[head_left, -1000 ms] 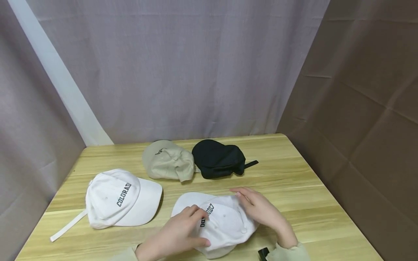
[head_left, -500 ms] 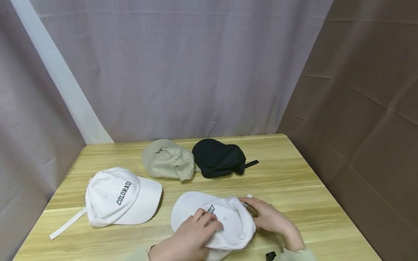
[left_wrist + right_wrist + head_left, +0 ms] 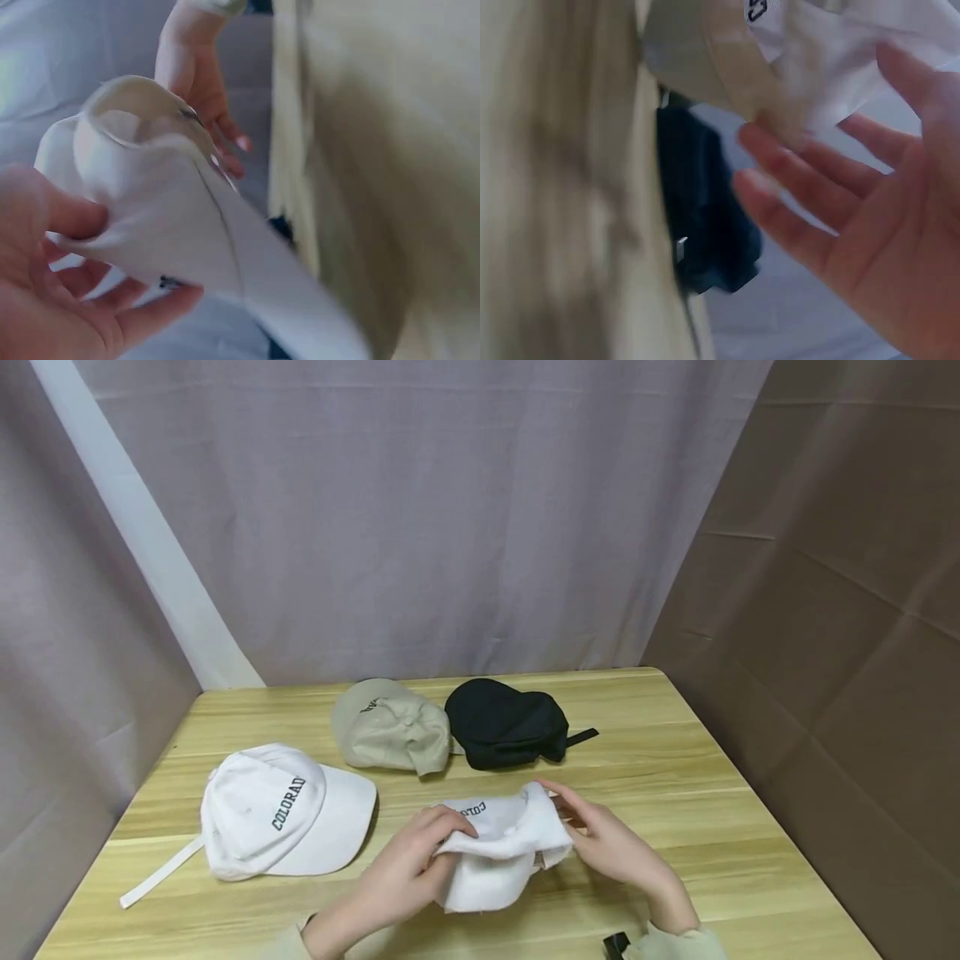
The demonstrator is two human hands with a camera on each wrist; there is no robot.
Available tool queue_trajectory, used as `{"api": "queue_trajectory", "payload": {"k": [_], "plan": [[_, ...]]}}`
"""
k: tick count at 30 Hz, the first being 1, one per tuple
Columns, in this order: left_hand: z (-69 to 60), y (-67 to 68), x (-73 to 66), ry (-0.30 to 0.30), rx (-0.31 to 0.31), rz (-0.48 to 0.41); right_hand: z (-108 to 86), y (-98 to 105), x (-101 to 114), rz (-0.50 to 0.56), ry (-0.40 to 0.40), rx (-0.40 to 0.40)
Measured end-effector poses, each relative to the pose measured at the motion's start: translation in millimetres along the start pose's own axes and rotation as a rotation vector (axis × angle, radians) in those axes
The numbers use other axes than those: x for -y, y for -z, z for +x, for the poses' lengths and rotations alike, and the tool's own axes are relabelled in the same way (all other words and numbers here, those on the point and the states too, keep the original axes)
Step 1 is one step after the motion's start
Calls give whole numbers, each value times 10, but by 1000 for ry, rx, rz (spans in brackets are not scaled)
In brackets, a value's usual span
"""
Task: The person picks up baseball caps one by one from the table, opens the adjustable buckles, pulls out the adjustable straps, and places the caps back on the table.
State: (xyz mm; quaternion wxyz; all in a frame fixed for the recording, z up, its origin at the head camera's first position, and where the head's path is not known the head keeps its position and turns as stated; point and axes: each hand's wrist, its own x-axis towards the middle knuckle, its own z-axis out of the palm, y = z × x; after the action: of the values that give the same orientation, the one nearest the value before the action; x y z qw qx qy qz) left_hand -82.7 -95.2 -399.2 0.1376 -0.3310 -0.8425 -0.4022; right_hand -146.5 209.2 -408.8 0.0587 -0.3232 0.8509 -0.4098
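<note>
Showing nearest, at the btm edge, were the L sleeve and R sleeve, both pale, w/ a small blk item right by the R one. Just past them came the hands. L hand had the held white cap pinched at its L side, thumb one side of the cloth, fingers the other. R hand was at the cap's R side, fingers mostly straight & spread, touching the cloth, not curled round it; contact blurred in R wrist view. Cap itself sat b/w the hands, raised off the wood table, tilted & bent, dk lettering partly visible.

Farther L, well apart, lay the 2nd white cap, "COLORAD" readable, brim to the R, its white strap out to the near L. Behind, nr the far edge: beige cap, sm. dk marking, and just beside it on the R a blk cap w/ strap pointing R. Farthest back: grey curtain.
</note>
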Motion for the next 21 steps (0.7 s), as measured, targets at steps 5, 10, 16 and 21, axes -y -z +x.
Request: {"api": "queue_trajectory", "payload": {"k": [5,10,16,21], "plan": [[56,277,53,114,-79,-124,64,70,216,167,85,-85],[72,450,156,186,-102,-261,146,68,351,423,120,-93],[67,470,269,189,-55,-343,251,-109,380,526,49,-146],[83,480,337,273,-76,-362,321,-265,437,637,27,-169]]}}
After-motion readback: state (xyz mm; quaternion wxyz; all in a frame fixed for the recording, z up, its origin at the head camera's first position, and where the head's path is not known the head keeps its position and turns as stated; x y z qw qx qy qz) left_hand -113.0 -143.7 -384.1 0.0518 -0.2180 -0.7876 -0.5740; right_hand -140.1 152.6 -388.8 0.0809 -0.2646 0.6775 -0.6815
